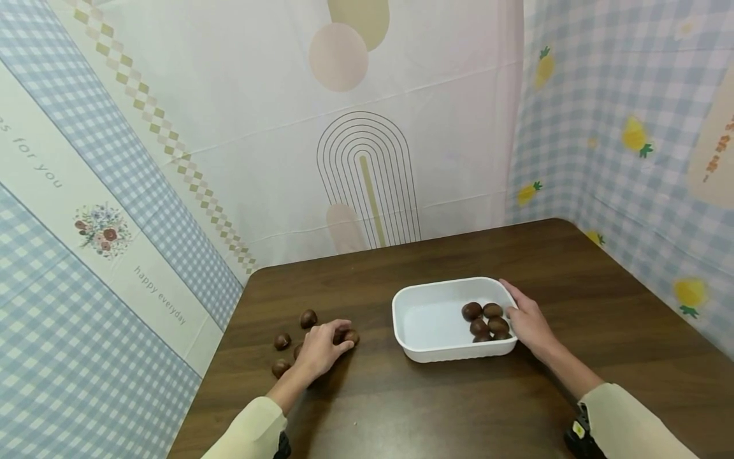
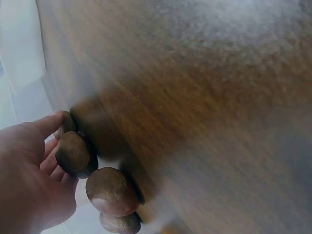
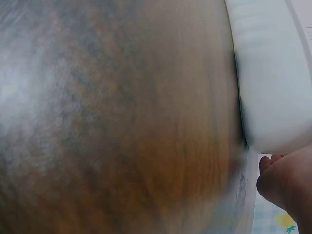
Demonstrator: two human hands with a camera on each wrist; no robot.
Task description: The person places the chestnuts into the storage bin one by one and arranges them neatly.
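My left hand (image 1: 321,347) reaches over a loose group of brown chestnuts on the left of the table. A chestnut (image 1: 352,337) lies between its thumb and curved fingers. In the left wrist view, the thumb touches a chestnut (image 2: 67,122); another chestnut (image 2: 74,154) sits in front of the fingers, and a nearer chestnut (image 2: 112,191) is beside the palm. My right hand (image 1: 530,324) grips the right end of a white rectangular dish (image 1: 424,352), thumb at the rim. Several chestnuts (image 1: 479,327) are gathered in the dish's right end. The right fingers are mostly hidden.
The brown wooden table (image 1: 401,408) carries everything. More chestnuts lie left of the left hand, including one chestnut (image 1: 308,318) farther back and another chestnut (image 1: 281,341) at the left. Printed cloths (image 1: 459,159) hang behind the table and along its sides.
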